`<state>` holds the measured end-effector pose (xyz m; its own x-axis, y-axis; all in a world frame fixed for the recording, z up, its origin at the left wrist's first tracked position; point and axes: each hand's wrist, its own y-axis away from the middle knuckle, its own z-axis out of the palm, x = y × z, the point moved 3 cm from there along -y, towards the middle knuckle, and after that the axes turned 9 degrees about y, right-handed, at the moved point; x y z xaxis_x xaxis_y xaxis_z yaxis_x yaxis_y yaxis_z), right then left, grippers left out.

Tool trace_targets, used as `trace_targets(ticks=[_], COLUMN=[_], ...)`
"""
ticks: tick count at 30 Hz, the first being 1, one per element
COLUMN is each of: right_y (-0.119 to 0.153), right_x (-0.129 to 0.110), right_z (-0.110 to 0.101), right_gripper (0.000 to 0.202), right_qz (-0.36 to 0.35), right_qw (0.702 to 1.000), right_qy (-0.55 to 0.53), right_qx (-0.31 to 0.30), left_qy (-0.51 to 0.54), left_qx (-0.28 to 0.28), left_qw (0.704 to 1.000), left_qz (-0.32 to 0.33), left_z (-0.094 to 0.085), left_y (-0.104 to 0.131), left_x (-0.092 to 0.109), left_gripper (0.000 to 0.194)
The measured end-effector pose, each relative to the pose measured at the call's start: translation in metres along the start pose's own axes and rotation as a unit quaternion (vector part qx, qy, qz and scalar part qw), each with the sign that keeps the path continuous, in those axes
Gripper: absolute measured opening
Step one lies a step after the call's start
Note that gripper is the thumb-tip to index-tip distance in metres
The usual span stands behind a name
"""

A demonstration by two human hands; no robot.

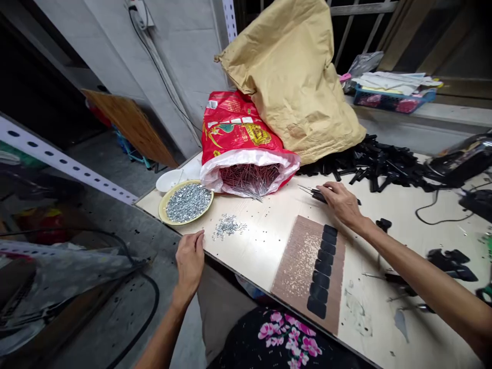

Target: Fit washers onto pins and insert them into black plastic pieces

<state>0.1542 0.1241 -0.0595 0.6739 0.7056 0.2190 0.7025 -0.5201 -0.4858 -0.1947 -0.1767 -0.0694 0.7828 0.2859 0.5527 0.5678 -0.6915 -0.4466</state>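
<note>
"Gripping one dark item [319,195] with thin metal tips, beyond the brown board [286,256]: our right hand [342,205], closed."

"Our left hand [190,260]?"

"At the counter's [246,256] edge, near loose metal pieces [227,226], thumb and forefinger together; contents, we cannot tell."

"Nearby?"

"One yellow bowl [164,217] of metal pieces, beside the red bag [238,123]."

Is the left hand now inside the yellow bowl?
No, the left hand is at the edge of the table, apart from the yellow bowl.

head-worn view, looking forward and down
</note>
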Motion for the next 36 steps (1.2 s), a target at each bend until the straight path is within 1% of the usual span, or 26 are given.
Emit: trace_targets(ticks=[3,6,9,13,16,18,19,20,21,22,23,24,26,27,28,29,30,32,36], right_y=[0.015,0.031,0.042,0.043,0.036,0.031,0.029,0.026,0.024,0.022,0.020,0.017,0.013,0.011,0.010,0.010,0.010,0.011,0.013], right_x=[-0.006,-0.017,-0.031,-0.052,-0.068,-0.081,-0.088,-0.095,-0.102,-0.110,-0.117,-0.123,-0.132,-0.134,-0.135,-0.134,-0.133,-0.129,-0.122], right_z=[-0.021,-0.035,-0.044,-0.057,-0.071,-0.079,-0.083,-0.086,-0.089,-0.091,-0.094,-0.097,-0.102,-0.105,-0.106,-0.107,-0.108,-0.110,-0.115], right_gripper=[0.034,0.037,0.038,0.039,0.041,0.036,0.032,0.028,0.024,0.022,0.020,0.019,0.018,0.018,0.019,0.020,0.021,0.023,0.024], right_qz=[0.010,0.003,0.007,0.009,0.023,0.040,0.050,0.059,0.066,0.071,0.073,0.073,0.068,0.066,0.065,0.064,0.064,0.067,0.080], right_qw=[0.999,0.998,0.995,0.990,0.979,0.964,0.955,0.946,0.937,0.929,0.923,0.918,0.915,0.918,0.924,0.932,0.941,0.957,0.972], right_qy=[-0.031,-0.070,-0.099,-0.140,-0.202,-0.260,-0.290,-0.318,-0.342,-0.362,-0.378,-0.390,-0.396,-0.390,-0.376,-0.356,-0.332,-0.282,-0.218], right_qx=[0.006,-0.002,-0.001,0.008,0.017,0.025,0.026,0.025,0.021,0.016,0.013,0.015,0.023,0.025,0.023,0.015,0.003,-0.016,-0.029], left_qy=[-0.040,-0.064,-0.075,-0.100,-0.117,-0.085,-0.044,0.018,0.096,0.185,0.281,0.367,0.496,0.537,0.569,0.592,0.608,0.624,0.627], left_qx=[-0.012,-0.052,-0.092,-0.146,-0.161,-0.151,-0.142,-0.133,-0.126,-0.119,-0.118,-0.119,-0.124,-0.119,-0.118,-0.116,-0.114,-0.112,-0.114], left_qw=[0.999,0.997,0.993,0.984,0.980,0.985,0.988,0.988,0.981,0.962,0.929,0.890,0.813,0.782,0.758,0.741,0.730,0.724,0.726], left_qz=[-0.001,0.011,0.011,-0.002,-0.007,-0.020,-0.039,-0.071,-0.112,-0.163,-0.211,-0.244,-0.280,-0.292,-0.296,-0.295,-0.289,-0.272,-0.260], left_z=[-0.011,-0.014,-0.013,-0.011,-0.011,-0.009,-0.007,-0.002,0.005,0.013,0.024,0.034,0.054,0.061,0.067,0.072,0.075,0.078,0.080], left_y=[0.005,0.009,0.006,-0.001,-0.006,-0.008,-0.008,-0.009,-0.009,-0.009,-0.008,-0.008,-0.007,-0.007,-0.007,-0.007,-0.008,-0.008,-0.009], left_x=[-0.011,-0.011,-0.009,-0.010,-0.008,0.000,0.006,0.015,0.025,0.038,0.053,0.070,0.106,0.122,0.136,0.149,0.159,0.172,0.182], left_gripper=[0.038,0.039,0.036,0.029,0.025,0.022,0.021,0.020,0.022,0.024,0.029,0.033,0.037,0.038,0.037,0.035,0.033,0.030,0.028])
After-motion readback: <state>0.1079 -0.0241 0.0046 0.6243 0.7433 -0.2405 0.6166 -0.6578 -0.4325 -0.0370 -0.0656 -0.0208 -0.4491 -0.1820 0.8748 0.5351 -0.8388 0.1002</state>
